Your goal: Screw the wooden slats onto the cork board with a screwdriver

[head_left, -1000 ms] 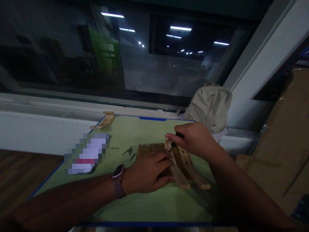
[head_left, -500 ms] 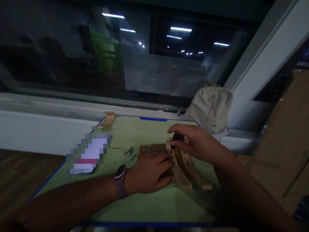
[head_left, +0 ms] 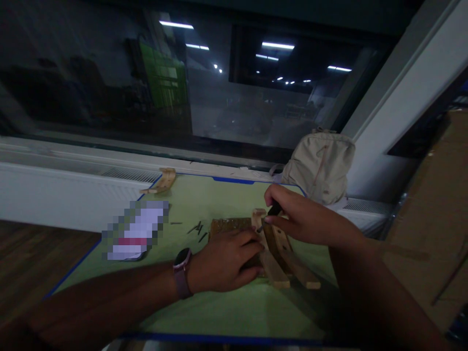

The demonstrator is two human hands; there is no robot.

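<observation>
My left hand point(head_left: 223, 258) lies palm down, fingers together, pressing on a brown wooden board point(head_left: 228, 225) on the green mat point(head_left: 204, 307). A watch point(head_left: 181, 273) sits on that wrist. Right of the board stand two pale curved wooden pieces point(head_left: 283, 263) joined edge-up. My right hand point(head_left: 303, 219) is closed round a small dark-handled tool point(head_left: 272, 210), its tip pointing down at the top end of the wooden pieces. Several small dark screws point(head_left: 197, 229) lie loose left of the board.
A blurred-out flat object point(head_left: 133, 230) lies at the mat's left. Another curved wooden piece point(head_left: 163, 180) rests at the far left corner. A beige bag point(head_left: 321, 165) stands at the back right by the window sill. Cardboard point(head_left: 431, 204) leans at the right.
My right hand with the tool has shifted slightly right and regripped, fingers closing again round the handle. My left hand stays pressed on the board.
</observation>
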